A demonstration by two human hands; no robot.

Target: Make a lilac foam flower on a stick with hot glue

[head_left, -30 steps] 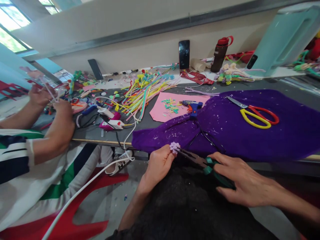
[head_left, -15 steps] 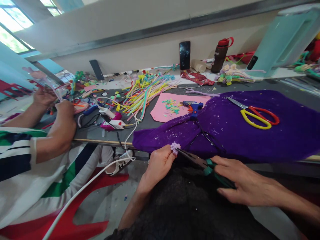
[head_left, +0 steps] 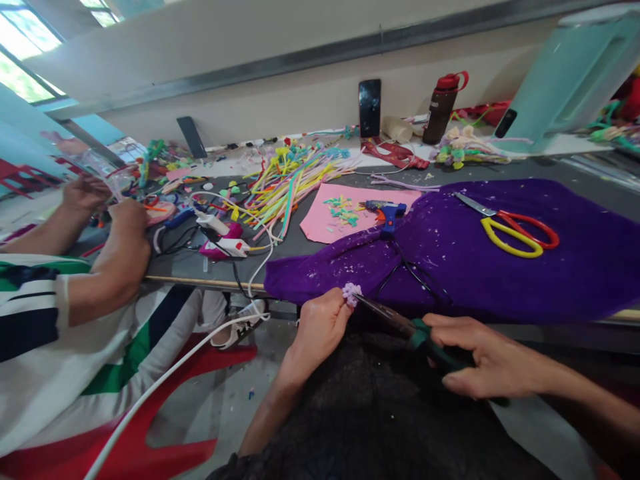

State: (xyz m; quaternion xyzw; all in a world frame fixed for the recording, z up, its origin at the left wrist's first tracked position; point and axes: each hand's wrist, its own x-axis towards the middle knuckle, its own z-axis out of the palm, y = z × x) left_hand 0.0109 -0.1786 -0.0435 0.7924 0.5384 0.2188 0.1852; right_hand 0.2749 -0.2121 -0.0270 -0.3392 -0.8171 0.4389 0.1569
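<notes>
Between the fingertips of my left hand (head_left: 323, 328) is a small lilac fuzzy flower (head_left: 351, 293), which looks made of pipe cleaner. My right hand (head_left: 493, 357) is closed round the green handles of long-nosed pliers (head_left: 393, 319). Their tips meet the right side of the flower; whether the jaws grip it is too small to tell. Beyond both hands a purple cloth (head_left: 480, 277) covers the table's front edge. On it lie scissors (head_left: 513, 230) with one red and one yellow handle. A blue glue gun (head_left: 393, 217) rests across a pink sheet (head_left: 320, 227) strewn with short coloured bits.
A heap of coloured pipe cleaners (head_left: 290, 187) lies behind the power plugs (head_left: 225, 247). A white cable (head_left: 165, 390) hangs at left, near a seated co-worker (head_left: 115, 253). A phone (head_left: 370, 108), a dark bottle (head_left: 441, 110) and a teal container (head_left: 565, 87) stand at the back.
The pliers' handles have come closer together and the tool has turned slightly in my right hand. My left hand and the flower have barely moved.
</notes>
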